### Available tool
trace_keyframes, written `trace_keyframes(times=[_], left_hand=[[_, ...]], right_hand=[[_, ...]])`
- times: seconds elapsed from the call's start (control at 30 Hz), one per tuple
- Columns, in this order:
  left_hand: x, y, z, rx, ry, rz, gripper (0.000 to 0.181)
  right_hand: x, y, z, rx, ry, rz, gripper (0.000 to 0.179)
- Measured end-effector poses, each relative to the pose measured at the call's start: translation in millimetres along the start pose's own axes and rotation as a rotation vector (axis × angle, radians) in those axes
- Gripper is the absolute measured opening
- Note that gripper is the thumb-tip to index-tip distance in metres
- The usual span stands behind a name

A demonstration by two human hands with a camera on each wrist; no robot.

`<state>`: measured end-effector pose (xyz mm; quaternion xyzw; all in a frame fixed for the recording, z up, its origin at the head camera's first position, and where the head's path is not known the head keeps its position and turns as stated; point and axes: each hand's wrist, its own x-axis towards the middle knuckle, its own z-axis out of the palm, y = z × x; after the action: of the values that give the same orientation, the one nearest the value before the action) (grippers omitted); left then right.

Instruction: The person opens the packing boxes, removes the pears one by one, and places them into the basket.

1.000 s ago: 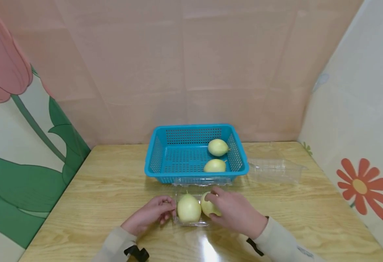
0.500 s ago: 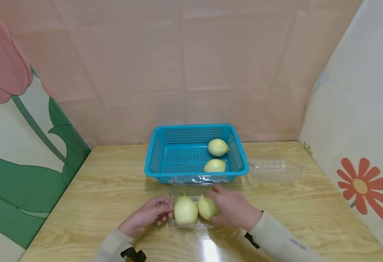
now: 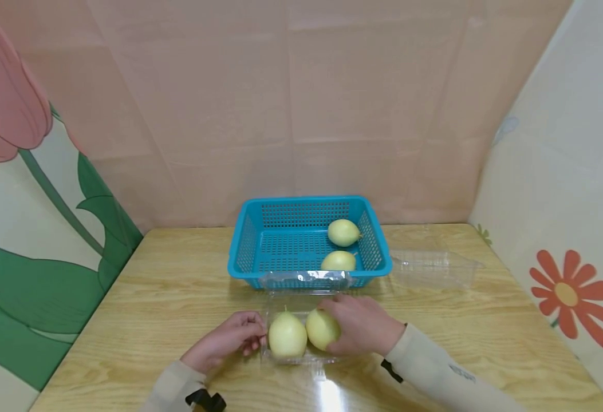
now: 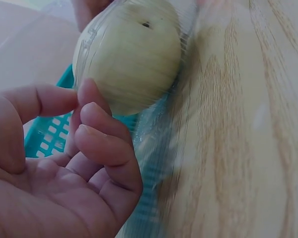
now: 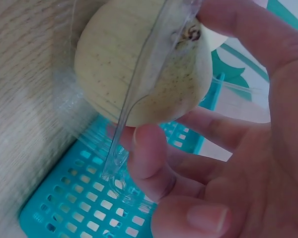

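Sensibly, left hand (image 3: 228,339) is rim-pinching the likely flimsy clear plastic box (image 3: 306,277), right hand (image 3: 361,325) cupping 1 firm-looking round pale-green fruit (image 3: 323,330).

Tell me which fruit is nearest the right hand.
The right fruit of the two in the clear plastic container, close beside the right hand. Its neighbour sits by the left hand; the other two fruits lie in the blue basket.

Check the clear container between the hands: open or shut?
Open: its lid is folded back toward the blue basket, leaving the two fruits inside uncovered.
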<state>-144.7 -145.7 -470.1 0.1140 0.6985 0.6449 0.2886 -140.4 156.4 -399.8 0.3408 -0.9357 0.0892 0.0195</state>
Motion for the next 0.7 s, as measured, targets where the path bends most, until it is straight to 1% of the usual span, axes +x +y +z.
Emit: trace_keyframes(times=[0.23,0.33,0.43,0.57,0.7], left_hand=[[0.8,1.7,0.9,0.004,-0.015,-0.044,0.02],[1.4,2.9,1.5,-0.006,-0.012,-0.054,0.02],[1.7,3.2,1.5,-0.006,0.006,-0.045,0.017],[2.8,1.6,0.4,0.003,0.015,-0.03,0.015],[3.2,-0.2,-0.7,0.011,0.017,-0.012,0.013]], right_hand=[[4.8,1.1,0.1,0.011,-0.071,0.017,0.062],[6.6,1.8,0.8,0.025,-0.089,0.029,0.061],[8.7,1.5,1.6,0.039,-0.106,0.04,0.062],[10.2,1.2,3.7,0.054,-0.132,0.055,0.066],[9.8,2.6,5.9,0.067,-0.131,0.046,0.069]])
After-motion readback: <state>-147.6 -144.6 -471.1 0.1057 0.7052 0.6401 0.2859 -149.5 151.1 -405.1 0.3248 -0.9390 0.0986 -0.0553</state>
